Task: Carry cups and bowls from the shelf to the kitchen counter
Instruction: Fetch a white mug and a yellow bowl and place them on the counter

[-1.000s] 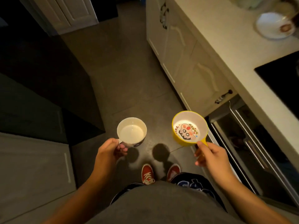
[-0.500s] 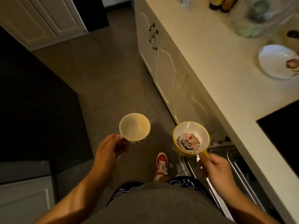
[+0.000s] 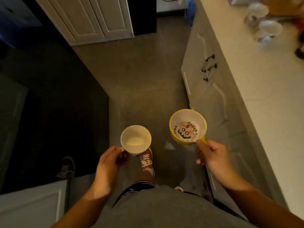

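The step in hand is judged to be the transport leg: both items are off the shelf and neither has reached the kitchen counter (image 3: 266,99), which runs along the right side of the scene from near to far. The left hand (image 3: 109,163) is closed on the handle of a white cup (image 3: 135,139), held upright and level over the floor (image 3: 139,71), with its mouth open to the camera. The right hand (image 3: 212,156) grips the short handle of a yellow bowl (image 3: 188,126) (a cartoon face is printed on its white inside), carried just left of the counter's cabinet fronts (image 3: 209,99) and below the counter top. Both vessels appear empty. Blurred glassware (image 3: 264,25) stands at the far end of the counter; the nearer stretch shows bare surface. The next move calls for raising each vessel above the counter edge, swinging right, and setting it down flat on bare surface, well apart from the glassware, before releasing the handle.
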A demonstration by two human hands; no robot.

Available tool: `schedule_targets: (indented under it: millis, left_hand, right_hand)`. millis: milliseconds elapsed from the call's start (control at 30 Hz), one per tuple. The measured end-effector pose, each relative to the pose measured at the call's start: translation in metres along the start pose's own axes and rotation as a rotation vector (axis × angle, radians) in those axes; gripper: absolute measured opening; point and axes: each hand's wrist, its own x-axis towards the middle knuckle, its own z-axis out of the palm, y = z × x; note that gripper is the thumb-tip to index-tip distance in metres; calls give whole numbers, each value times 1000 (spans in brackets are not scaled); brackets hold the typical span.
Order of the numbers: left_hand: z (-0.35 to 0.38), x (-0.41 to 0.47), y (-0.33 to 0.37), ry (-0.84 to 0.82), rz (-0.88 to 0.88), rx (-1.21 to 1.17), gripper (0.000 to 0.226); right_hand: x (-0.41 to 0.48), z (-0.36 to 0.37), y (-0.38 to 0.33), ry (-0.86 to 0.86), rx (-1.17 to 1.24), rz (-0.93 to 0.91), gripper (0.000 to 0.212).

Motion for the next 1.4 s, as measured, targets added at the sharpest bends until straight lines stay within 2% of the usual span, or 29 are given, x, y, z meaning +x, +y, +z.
schedule_targets:
  millis: [167, 400, 567, 667, 867, 1167, 1400]
  left_hand:
    - [-10, 89, 45, -25, 118, 236, 32]
    - [35, 187, 111, -157, 149, 292, 37]
    - [113, 248, 155, -255, -5, 108, 43]
    - [165, 280, 181, -310, -47, 58, 48]
    - [261, 327, 240, -375, -77, 88, 28]
    - [354, 371, 307, -502, -43, 132, 28]
    - [406, 433, 333, -687, -5, 244, 30]
  right_hand:
    - [61, 25, -32, 49, 39, 2, 37]
    - [94, 4, -51, 226, 26, 75, 36]
    - [122, -29, -63, 332, 18, 190, 39]
    - [151, -51, -71, 379, -16, 186, 37]
    - [231, -97, -95, 416, -35, 142, 34]
    - [312, -142, -130, 470, -46, 106, 34]
    - [345, -141, -149, 596, -6, 227, 34]
